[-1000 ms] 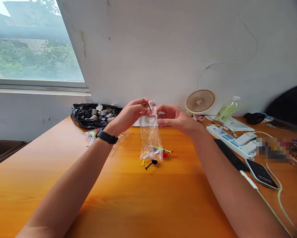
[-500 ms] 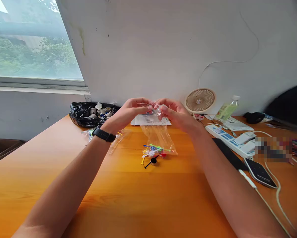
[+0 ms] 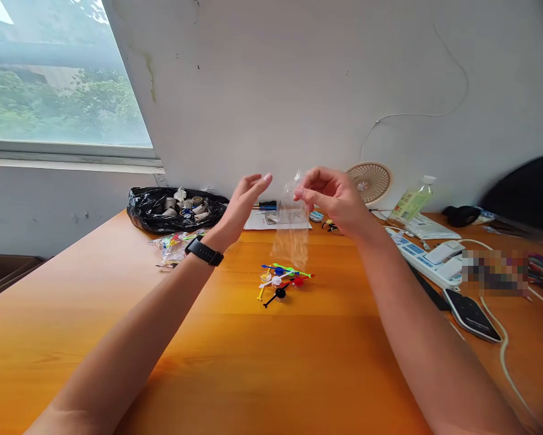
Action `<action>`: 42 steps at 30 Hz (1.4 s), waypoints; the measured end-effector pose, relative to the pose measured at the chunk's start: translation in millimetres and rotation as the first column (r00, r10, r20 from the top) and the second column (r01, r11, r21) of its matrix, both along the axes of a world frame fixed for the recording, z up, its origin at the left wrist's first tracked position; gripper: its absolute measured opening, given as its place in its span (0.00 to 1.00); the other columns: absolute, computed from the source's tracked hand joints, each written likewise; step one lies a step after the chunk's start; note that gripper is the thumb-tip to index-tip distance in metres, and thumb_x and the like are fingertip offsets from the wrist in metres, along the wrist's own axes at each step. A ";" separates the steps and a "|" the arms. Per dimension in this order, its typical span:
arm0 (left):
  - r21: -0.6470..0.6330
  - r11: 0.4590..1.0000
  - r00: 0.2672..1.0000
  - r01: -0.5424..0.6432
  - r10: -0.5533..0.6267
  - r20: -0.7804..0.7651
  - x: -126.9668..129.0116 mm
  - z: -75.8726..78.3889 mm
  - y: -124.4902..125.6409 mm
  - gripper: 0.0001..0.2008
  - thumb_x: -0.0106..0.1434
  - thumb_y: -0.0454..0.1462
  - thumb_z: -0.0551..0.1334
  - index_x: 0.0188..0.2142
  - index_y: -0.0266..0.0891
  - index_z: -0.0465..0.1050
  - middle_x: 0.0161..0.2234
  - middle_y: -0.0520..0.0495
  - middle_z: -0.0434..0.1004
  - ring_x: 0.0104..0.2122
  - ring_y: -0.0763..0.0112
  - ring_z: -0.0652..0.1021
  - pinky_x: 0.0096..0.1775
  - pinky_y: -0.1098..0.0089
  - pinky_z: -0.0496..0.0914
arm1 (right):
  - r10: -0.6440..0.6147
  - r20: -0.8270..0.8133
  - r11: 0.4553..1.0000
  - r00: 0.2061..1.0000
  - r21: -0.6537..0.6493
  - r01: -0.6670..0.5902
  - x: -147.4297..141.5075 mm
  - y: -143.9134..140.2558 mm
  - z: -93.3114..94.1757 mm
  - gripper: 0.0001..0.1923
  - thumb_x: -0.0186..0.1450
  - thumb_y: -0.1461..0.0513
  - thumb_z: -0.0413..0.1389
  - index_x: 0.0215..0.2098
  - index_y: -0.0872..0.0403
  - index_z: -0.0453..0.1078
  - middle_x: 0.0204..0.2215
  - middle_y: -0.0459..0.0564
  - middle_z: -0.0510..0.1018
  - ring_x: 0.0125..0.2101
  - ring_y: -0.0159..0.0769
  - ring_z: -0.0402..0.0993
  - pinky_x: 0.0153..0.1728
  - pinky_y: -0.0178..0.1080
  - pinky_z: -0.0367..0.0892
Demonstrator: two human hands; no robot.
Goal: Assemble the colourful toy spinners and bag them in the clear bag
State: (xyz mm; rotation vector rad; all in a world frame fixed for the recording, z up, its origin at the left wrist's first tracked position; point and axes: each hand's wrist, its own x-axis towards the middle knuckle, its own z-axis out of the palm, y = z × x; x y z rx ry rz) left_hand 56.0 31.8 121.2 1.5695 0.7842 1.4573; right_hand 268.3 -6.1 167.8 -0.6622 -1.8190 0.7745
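Note:
My right hand pinches the top corner of a clear plastic bag, which hangs down above the table. Apart from the bag, to its left, my left hand is open with its fingers stretched out and nothing in them. Below the bag lies a cluster of small colored plastic spinner arrows on round bases. A black arrow spinner is nearest me, with a white arrow spinner, a red one and a blue one behind it. Yellow and green ones lie among them.
A clear bag of colored pieces lies at left, before a black plastic bag of cardboard-like rolls. White paper lies at the back. On the right are a fan, bottle, power strip and black-and-white device.
My left hand has let go of the clear bag and moved left. My right hand has drawn the bag up and away, so the spinner arrows lie uncovered.

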 end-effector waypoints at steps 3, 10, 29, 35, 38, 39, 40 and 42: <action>-0.228 0.875 0.898 0.427 -0.440 -0.007 1.7 -16.0 3.7 0.32 0.66 0.61 0.63 0.58 0.40 0.74 0.57 0.34 0.78 0.58 0.53 0.78 0.60 0.54 0.70 | -0.119 -0.028 0.992 0.992 0.041 0.120 -2.5 3.9 -2.2 0.19 0.62 0.46 0.68 0.35 0.49 0.70 0.35 0.48 0.76 0.38 0.37 0.73 0.35 0.39 0.73; -0.111 0.932 0.826 0.344 -0.357 -0.436 -9.7 -24.6 5.9 0.29 0.57 0.44 0.76 0.55 0.36 0.77 0.40 0.40 0.86 0.39 0.62 0.84 0.41 0.66 0.75 | -0.218 0.266 0.973 0.939 -0.012 0.229 20.0 9.6 -2.7 0.25 0.56 0.45 0.71 0.43 0.53 0.79 0.33 0.50 0.80 0.34 0.39 0.74 0.32 0.40 0.68; 0.352 0.918 0.656 0.181 0.154 -0.739 -18.2 -11.5 2.2 0.18 0.61 0.41 0.69 0.51 0.41 0.79 0.35 0.48 0.86 0.32 0.65 0.81 0.35 0.68 0.70 | -0.140 0.588 0.989 0.797 0.036 0.147 8.4 -26.0 18.5 0.10 0.61 0.54 0.68 0.33 0.51 0.77 0.31 0.49 0.82 0.32 0.40 0.76 0.31 0.41 0.67; 0.416 0.877 0.653 0.241 0.171 -0.738 -12.9 -1.1 -13.3 0.08 0.63 0.39 0.66 0.42 0.41 0.79 0.36 0.48 0.84 0.34 0.66 0.81 0.33 0.70 0.67 | 0.041 0.615 0.994 0.788 -0.106 0.031 1.9 -37.3 23.6 0.16 0.65 0.50 0.66 0.46 0.48 0.82 0.44 0.50 0.85 0.44 0.46 0.80 0.43 0.44 0.73; 0.446 0.855 0.630 0.264 0.197 -0.751 -6.1 2.1 -21.5 0.04 0.63 0.36 0.65 0.38 0.41 0.77 0.34 0.49 0.82 0.32 0.66 0.79 0.33 0.70 0.65 | 0.216 0.620 0.970 0.755 -0.227 -0.091 5.0 -35.3 21.5 0.23 0.66 0.48 0.64 0.56 0.47 0.79 0.53 0.51 0.82 0.53 0.48 0.78 0.53 0.46 0.73; 0.453 0.848 0.624 0.275 0.202 -0.755 -3.8 2.7 -23.7 0.04 0.63 0.36 0.64 0.38 0.42 0.77 0.33 0.49 0.82 0.32 0.66 0.79 0.33 0.69 0.65 | 0.247 0.633 0.964 0.734 -0.241 -0.116 7.3 -33.6 20.1 0.25 0.66 0.48 0.65 0.58 0.47 0.78 0.55 0.51 0.81 0.56 0.49 0.77 0.56 0.46 0.72; 0.460 0.841 0.620 0.284 0.205 -0.758 -1.8 3.0 -25.7 0.05 0.63 0.36 0.64 0.39 0.42 0.77 0.33 0.49 0.81 0.31 0.66 0.79 0.34 0.69 0.65 | 0.263 0.649 0.960 0.714 -0.247 -0.130 9.8 -31.6 18.5 0.27 0.65 0.48 0.66 0.59 0.47 0.77 0.57 0.52 0.80 0.58 0.50 0.76 0.58 0.46 0.71; 0.468 0.831 0.620 0.300 0.203 -0.758 1.2 2.9 -28.4 0.08 0.64 0.36 0.64 0.43 0.42 0.77 0.33 0.48 0.81 0.32 0.65 0.78 0.34 0.68 0.65 | 0.279 0.673 0.957 0.685 -0.254 -0.140 14.4 -27.1 14.7 0.32 0.63 0.48 0.68 0.63 0.47 0.75 0.61 0.52 0.77 0.60 0.51 0.73 0.60 0.46 0.70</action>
